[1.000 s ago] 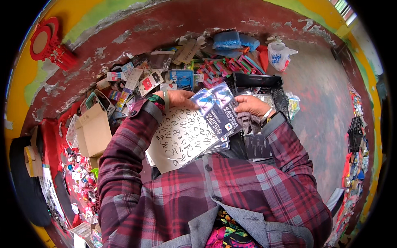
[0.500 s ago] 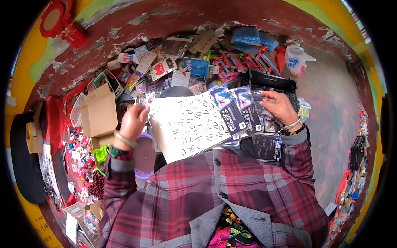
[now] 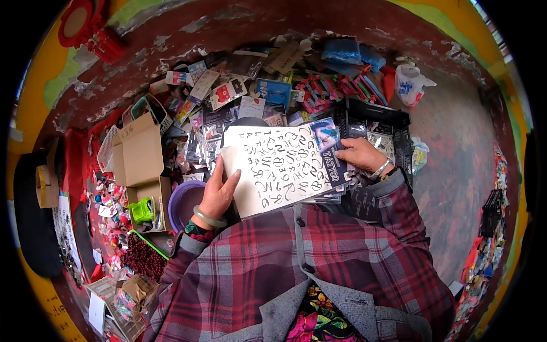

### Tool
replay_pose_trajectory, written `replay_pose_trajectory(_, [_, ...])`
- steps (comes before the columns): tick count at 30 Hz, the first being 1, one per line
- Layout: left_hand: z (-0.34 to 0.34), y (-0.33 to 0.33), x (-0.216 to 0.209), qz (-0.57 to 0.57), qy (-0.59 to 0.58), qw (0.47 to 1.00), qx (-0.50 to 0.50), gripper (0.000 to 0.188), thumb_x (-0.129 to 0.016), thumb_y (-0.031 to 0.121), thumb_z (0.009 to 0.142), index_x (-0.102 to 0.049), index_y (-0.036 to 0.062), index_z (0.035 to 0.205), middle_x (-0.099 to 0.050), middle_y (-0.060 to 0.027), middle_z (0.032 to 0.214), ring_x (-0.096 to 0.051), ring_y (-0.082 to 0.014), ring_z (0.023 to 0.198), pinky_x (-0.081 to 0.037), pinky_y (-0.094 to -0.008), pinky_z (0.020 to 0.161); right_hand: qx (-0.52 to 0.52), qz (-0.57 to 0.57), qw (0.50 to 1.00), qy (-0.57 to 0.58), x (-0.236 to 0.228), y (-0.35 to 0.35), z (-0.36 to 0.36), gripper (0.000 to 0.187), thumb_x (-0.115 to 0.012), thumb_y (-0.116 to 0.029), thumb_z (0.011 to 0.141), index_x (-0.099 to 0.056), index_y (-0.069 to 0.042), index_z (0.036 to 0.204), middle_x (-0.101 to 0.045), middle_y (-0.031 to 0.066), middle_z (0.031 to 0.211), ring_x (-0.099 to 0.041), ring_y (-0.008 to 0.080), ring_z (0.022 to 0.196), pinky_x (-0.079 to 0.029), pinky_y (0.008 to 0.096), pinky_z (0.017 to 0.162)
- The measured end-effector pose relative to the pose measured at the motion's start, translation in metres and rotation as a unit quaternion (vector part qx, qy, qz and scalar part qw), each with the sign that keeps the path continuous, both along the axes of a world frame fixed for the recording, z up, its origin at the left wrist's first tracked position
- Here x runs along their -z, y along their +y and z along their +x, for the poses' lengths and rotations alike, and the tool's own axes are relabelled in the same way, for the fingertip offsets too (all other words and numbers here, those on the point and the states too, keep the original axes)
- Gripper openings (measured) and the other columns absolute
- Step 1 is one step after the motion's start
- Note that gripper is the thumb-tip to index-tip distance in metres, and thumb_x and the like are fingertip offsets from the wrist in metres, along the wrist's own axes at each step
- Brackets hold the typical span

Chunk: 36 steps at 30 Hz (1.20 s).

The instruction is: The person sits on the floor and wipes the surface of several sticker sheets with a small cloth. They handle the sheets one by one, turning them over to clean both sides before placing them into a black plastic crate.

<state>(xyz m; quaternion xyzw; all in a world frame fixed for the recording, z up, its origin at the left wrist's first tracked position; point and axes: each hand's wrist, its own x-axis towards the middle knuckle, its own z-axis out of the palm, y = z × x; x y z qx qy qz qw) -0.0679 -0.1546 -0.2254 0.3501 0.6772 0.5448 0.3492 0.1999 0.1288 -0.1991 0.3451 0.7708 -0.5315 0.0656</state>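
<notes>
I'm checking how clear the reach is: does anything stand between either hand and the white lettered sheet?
Nothing visible for the left hand, whose thumb overlaps the left side of the white lettered sheet. For the right hand, a dark card lies between it and the sheet's lettered part.

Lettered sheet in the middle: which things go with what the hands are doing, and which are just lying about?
Being handled:
lettered sheet, left hand at its edge
dark printed card, right hand at its edge

Seemingly just lying about:
purple basin
open cardboard box
white plastic bag

l hand (image 3: 216,195) at wht sheet (image 3: 270,171), r hand (image 3: 364,156) at dk card (image 3: 330,164).
</notes>
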Motion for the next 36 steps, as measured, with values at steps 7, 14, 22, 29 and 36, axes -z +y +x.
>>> replay_pose_trajectory(7, [-0.003, -0.003, 0.016, 0.007, 0.186, 0.982, -0.046, 0.064, -0.064, 0.014, 0.087, -0.032, -0.0063, 0.139, -0.041, -0.0186, 0.139, -0.041, -0.0226, 0.127, -0.033, -0.0321, 0.104, 0.001, 0.076, 0.996, 0.036, 0.008, -0.003, 0.005, 0.025, -0.062, -0.019, 0.085, -0.061, 0.002, 0.098, -0.064, 0.0092, 0.077, -0.059, 0.0165, 0.071, -0.046, 0.0293, 0.063])
replay_pose_trajectory(14, [0.011, 0.005, -0.017, 0.13, -0.028, 0.991, -0.022, 0.058, -0.06, 0.001, 0.086, -0.036, -0.0002, 0.139, -0.042, -0.0152, 0.138, -0.044, -0.0216, 0.124, -0.038, -0.0343, 0.102, -0.045, 0.278, 0.96, -0.002, -0.028, -0.02, 0.0, 0.028, -0.063, -0.027, 0.08, -0.06, -0.001, 0.088, -0.062, 0.0185, 0.07, -0.061, 0.0367, 0.068, -0.046, 0.0402, 0.059])
replay_pose_trajectory(22, [0.007, 0.027, -0.034, 0.028, -0.413, 0.91, -0.024, 0.041, -0.052, 0.002, 0.089, -0.042, -0.0014, 0.129, -0.058, -0.0135, 0.119, -0.06, -0.0237, 0.103, -0.047, -0.0348, 0.093, 0.192, 0.088, 0.961, 0.179, -0.069, 0.006, 0.0, 0.029, -0.062, -0.02, 0.086, -0.057, 0.0, 0.108, -0.062, 0.0055, 0.08, -0.059, 0.0105, 0.073, -0.048, 0.0255, 0.068])
replay_pose_trajectory(29, [-0.013, 0.04, -0.017, 0.064, -0.525, 0.849, 0.015, 0.042, -0.045, 0.0, 0.089, -0.041, -0.0006, 0.131, -0.055, -0.0181, 0.123, -0.058, -0.0305, 0.109, -0.047, -0.0432, 0.094, 0.121, -0.17, 0.905, 0.37, -0.084, -0.047, -0.089, 0.034, -0.059, -0.007, 0.085, -0.051, -0.004, 0.119, -0.056, 0.0071, 0.11, -0.057, 0.0137, 0.097, -0.048, 0.0275, 0.084])
replay_pose_trajectory(36, [-0.018, 0.042, 0.011, 0.221, -0.655, 0.72, 0.057, 0.056, -0.031, 0.051, 0.098, -0.047, 0.0086, 0.131, -0.053, -0.012, 0.129, -0.051, -0.028, 0.118, -0.04, -0.0441, 0.101, -0.212, 0.292, 0.853, 0.376, 0.018, -0.129, -0.164, 0.044, -0.054, -0.017, 0.086, -0.046, -0.01, 0.129, -0.045, 0.0122, 0.136, -0.038, 0.0285, 0.131, -0.032, 0.0425, 0.106])
